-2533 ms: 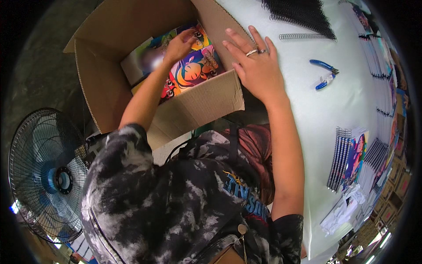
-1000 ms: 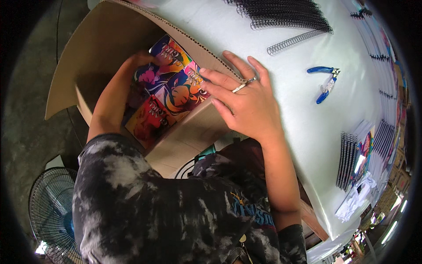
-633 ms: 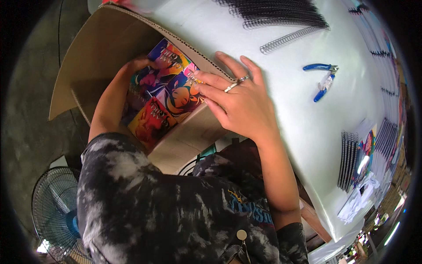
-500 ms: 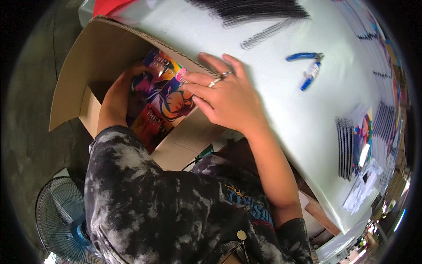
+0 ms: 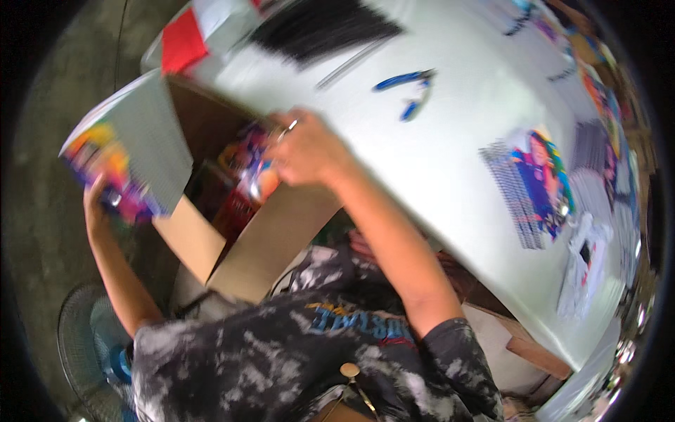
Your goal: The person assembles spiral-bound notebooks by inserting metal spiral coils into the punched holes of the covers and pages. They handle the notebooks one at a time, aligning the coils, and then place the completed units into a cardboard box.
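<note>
My left hand (image 5: 98, 200), left of the box, grips a thick bundle of printed sheets (image 5: 156, 137) by its lower left side. A colourful cover faces outward on the bundle, and a pale, finely lined side faces the box. An open cardboard box (image 5: 274, 228) stands in front of me, its rim touching or close to the table edge. Inside it lie more colourful printed covers (image 5: 242, 158). My right hand (image 5: 306, 148), with rings on it, is at the box's right rim, fingers curled down over the covers. Blur hides what those fingers hold.
On the white table (image 5: 422, 162) lie black spiral binding coils (image 5: 323, 32), blue-handled pliers (image 5: 404, 88) and spiral-bound notebooks (image 5: 531, 186). Crumpled plastic (image 5: 585, 264) lies near the right side. More stacks line the far right edge. A fan (image 5: 88, 344) stands at lower left.
My left hand has come out of the box to the left, now with the bundle in it. The right hand has curled its fingers at the box rim. The whole view has shifted.
</note>
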Demonstrator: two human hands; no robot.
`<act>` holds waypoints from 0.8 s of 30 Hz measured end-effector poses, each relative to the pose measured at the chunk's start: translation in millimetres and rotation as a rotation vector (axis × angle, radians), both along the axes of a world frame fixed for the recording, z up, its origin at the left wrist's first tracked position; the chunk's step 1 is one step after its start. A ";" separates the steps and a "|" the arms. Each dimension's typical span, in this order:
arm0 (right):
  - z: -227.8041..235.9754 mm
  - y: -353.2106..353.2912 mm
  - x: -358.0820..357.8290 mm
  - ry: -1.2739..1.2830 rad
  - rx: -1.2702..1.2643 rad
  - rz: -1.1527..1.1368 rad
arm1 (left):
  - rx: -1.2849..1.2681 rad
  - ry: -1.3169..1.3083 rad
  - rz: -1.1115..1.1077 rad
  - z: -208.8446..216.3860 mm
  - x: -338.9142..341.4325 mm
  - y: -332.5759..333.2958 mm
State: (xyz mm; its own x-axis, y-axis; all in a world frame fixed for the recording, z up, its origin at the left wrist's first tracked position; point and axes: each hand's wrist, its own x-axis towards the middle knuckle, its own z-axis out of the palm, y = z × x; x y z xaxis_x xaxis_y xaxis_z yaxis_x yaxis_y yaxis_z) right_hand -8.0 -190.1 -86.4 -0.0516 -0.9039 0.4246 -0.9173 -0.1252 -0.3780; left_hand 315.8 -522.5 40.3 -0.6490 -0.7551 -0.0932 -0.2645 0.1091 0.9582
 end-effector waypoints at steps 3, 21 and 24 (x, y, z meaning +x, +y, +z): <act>-7.7 14.5 13.2 -0.099 0.027 -0.032 | 0.101 0.598 -0.065 -0.3 -27.0 27.3; -9.0 350.1 103.3 -0.599 -0.327 -0.856 | 0.342 -0.385 -0.936 -89.3 -614.1 346.4; -18.9 367.4 121.8 -0.650 -0.344 -0.976 | -0.174 -0.567 -0.772 -63.4 -604.5 373.4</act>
State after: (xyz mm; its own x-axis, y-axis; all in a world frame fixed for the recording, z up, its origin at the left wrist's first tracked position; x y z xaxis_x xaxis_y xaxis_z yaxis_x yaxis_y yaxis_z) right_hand 113.7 177.2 -105.3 -0.9374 -0.2123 0.2763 -0.3345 0.3265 -0.8840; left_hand -288.7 -149.1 -23.1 -0.8646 -0.1734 -0.4717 -0.4779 0.5741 0.6649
